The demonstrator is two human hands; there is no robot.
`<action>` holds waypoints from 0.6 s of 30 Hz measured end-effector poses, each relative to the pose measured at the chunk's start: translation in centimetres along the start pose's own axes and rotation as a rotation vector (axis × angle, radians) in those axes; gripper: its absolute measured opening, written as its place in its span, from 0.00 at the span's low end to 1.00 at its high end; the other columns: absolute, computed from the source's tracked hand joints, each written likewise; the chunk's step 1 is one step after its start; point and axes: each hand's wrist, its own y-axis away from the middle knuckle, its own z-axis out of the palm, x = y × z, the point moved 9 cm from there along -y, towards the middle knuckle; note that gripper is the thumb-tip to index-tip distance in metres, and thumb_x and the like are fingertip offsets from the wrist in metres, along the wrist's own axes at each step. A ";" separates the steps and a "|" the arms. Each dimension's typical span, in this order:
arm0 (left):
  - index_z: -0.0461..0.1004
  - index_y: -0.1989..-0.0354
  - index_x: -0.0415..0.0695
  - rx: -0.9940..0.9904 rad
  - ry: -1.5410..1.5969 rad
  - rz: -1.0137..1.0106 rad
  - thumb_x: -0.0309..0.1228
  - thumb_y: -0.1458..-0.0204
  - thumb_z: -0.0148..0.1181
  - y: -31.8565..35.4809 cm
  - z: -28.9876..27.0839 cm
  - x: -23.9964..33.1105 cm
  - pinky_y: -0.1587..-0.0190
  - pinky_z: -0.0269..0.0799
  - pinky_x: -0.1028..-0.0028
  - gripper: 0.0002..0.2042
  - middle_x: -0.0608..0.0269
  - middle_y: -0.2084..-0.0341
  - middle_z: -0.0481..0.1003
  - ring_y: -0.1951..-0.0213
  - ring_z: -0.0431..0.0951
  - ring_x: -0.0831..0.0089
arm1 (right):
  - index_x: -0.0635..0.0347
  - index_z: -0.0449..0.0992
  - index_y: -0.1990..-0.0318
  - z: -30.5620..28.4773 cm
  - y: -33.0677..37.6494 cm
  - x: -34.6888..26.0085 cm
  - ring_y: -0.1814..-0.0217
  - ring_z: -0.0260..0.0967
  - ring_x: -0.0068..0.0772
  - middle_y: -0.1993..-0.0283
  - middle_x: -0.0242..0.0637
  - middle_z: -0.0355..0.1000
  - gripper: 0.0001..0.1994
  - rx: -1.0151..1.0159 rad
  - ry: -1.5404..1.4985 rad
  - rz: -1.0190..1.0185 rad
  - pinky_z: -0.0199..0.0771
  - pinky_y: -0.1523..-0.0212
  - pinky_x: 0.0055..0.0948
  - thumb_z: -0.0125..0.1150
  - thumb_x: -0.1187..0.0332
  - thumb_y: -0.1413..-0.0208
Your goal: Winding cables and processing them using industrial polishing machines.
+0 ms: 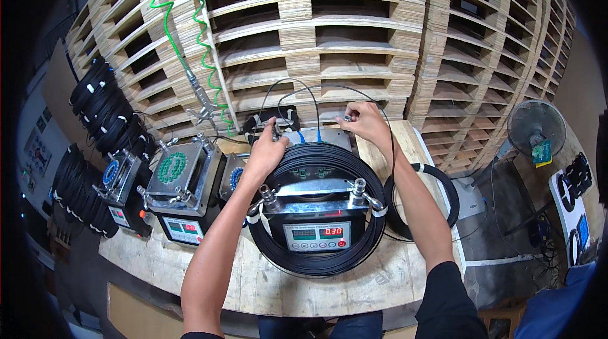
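Note:
A polishing machine with a metal top and a lit control panel point(318, 236) stands in front of me. A large coil of black cable point(294, 269) hangs around it. Two thin cable ends rise in loops from blue connectors point(319, 137) at the back of its metal plate. My left hand point(267, 150) is closed at the rear left corner, finger and thumb around a metal clamp knob point(277, 131). At the rear right corner my right hand point(367, 125) pinches a small metal piece, seemingly the matching knob point(348, 118). Front clamps point(360, 188) stand untouched.
Two similar machines point(183, 174) stand to the left, by hanging black cable coils point(104, 105). Another coil point(453, 196) lies right of my machine. Green spiral hoses with an air gun point(204, 106) hang before stacked pallets point(354, 35). A fan point(537, 127) stands right.

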 end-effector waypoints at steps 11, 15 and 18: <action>0.53 0.28 0.44 0.013 -0.001 0.021 0.38 0.48 0.54 0.0 0.2 0.4 0.35 0.60 0.64 0.37 0.33 0.41 0.68 0.38 0.68 0.45 | 0.66 0.77 0.58 1.9 0.8 -0.7 0.59 0.77 0.43 0.64 0.46 0.78 0.12 -0.134 -0.089 -0.057 0.74 0.55 0.34 0.58 0.70 0.48; 0.54 0.28 0.44 0.017 -0.024 0.015 0.36 0.48 0.53 0.0 0.3 0.1 0.35 0.61 0.62 0.35 0.32 0.43 0.69 0.39 0.69 0.42 | 0.56 0.72 0.40 3.2 1.0 0.9 0.42 0.70 0.29 0.50 0.38 0.75 0.21 -0.371 -0.488 0.092 0.68 0.41 0.29 0.58 0.68 0.42; 0.54 0.29 0.44 0.059 -0.026 0.040 0.34 0.47 0.52 0.4 -0.4 0.5 0.36 0.63 0.60 0.34 0.30 0.45 0.70 0.40 0.70 0.41 | 0.53 0.67 0.36 2.1 2.9 3.8 0.38 0.66 0.32 0.44 0.39 0.72 0.26 -0.361 -0.724 0.381 0.67 0.40 0.36 0.56 0.49 0.36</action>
